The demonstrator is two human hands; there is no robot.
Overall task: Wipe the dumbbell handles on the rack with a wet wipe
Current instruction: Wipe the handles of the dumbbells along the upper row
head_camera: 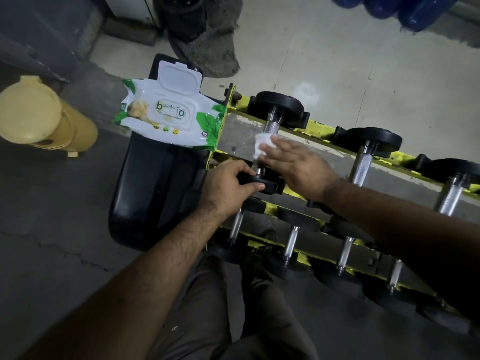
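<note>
A person's left hand (228, 187) grips the near black end of the dumbbell (270, 131) at the left end of the yellow rack (319, 126). The right hand (296, 165), fingers nearly straight and blurred, presses a white wipe (262, 145) against that dumbbell's knurled handle (271, 127). The wipes pack (168, 113), lid flipped up, lies on a black seat (155, 193) touching the rack's left end.
</note>
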